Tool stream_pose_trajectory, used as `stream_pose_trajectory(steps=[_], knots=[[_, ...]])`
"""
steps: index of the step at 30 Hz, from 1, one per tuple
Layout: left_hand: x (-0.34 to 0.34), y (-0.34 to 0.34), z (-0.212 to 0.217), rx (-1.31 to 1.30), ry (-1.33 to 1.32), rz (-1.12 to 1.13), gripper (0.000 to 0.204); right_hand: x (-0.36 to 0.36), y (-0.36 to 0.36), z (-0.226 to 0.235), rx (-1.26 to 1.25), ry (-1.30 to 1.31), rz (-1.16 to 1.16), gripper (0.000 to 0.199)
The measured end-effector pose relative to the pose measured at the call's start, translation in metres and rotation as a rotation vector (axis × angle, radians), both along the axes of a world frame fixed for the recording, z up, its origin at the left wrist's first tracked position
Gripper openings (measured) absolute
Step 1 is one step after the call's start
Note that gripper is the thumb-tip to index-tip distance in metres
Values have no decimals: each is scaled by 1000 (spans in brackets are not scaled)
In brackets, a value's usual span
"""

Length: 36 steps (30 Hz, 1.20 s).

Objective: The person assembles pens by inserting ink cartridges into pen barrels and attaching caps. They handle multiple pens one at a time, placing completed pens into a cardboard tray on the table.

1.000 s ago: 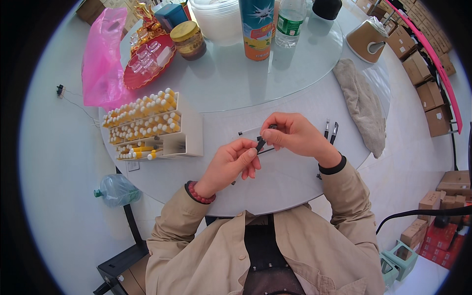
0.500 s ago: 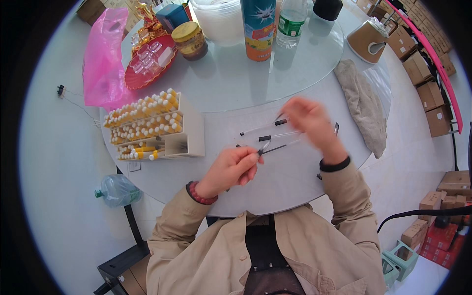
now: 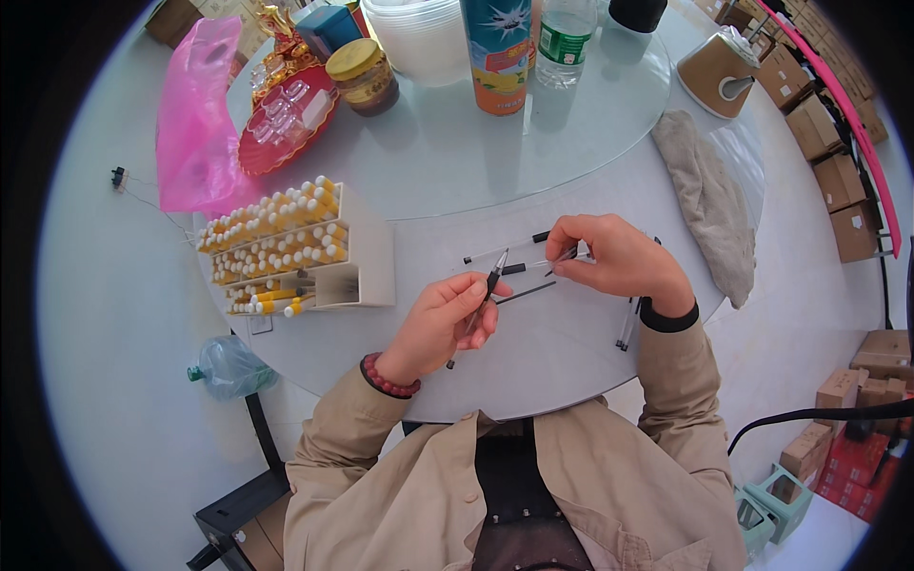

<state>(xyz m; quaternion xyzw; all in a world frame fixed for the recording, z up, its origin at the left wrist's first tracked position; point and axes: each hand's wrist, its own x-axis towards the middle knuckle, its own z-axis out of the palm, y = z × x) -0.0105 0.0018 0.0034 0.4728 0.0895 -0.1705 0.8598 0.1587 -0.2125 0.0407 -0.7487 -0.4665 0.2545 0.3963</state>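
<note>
My left hand (image 3: pixel 440 322) grips a thin black pen (image 3: pixel 484 297) with its tip pointing up and away over the white round table (image 3: pixel 533 371). My right hand (image 3: pixel 617 259) lies further right and pinches a small pen part (image 3: pixel 564 255) just above the tabletop. Between the hands lie loose pen pieces: a clear barrel with a black cap (image 3: pixel 505 250), a short piece (image 3: pixel 522 267) and a thin black refill (image 3: pixel 526 293). Two more pens (image 3: pixel 625 324) rest by my right wrist.
A white rack (image 3: pixel 286 249) full of yellow-and-white capped pens stands left of my hands. On the glass turntable (image 3: pixel 457 152) are a jar, a tall can, a bottle, stacked tubs and a red tray. A pink bag (image 3: pixel 195 114), a grey cloth (image 3: pixel 705 205) and cartons at right.
My hands were together over one pen a second ago. The right hand swung out to the right, then came down onto the parts on the table; the left hand kept the pen.
</note>
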Motion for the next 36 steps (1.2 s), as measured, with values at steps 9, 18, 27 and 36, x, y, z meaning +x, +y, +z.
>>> stream_pose_trajectory(steps=[9, 18, 27, 36], knots=[[-2, 2, -2, -38, -38, 109, 31, 10, -17, -3, -78, -104, -96, 12], [-3, 14, -1, -77, -103, 188, 23, 17, -20, -14, -69, -117, -177, 12], [-7, 5, 3, 205, -101, 84, 17, 7, -9, 0, 29, 79, -251, 16], [-8, -13, -4, 855, -426, 136, 19, -21, 20, -8, 37, 107, 120, 33]])
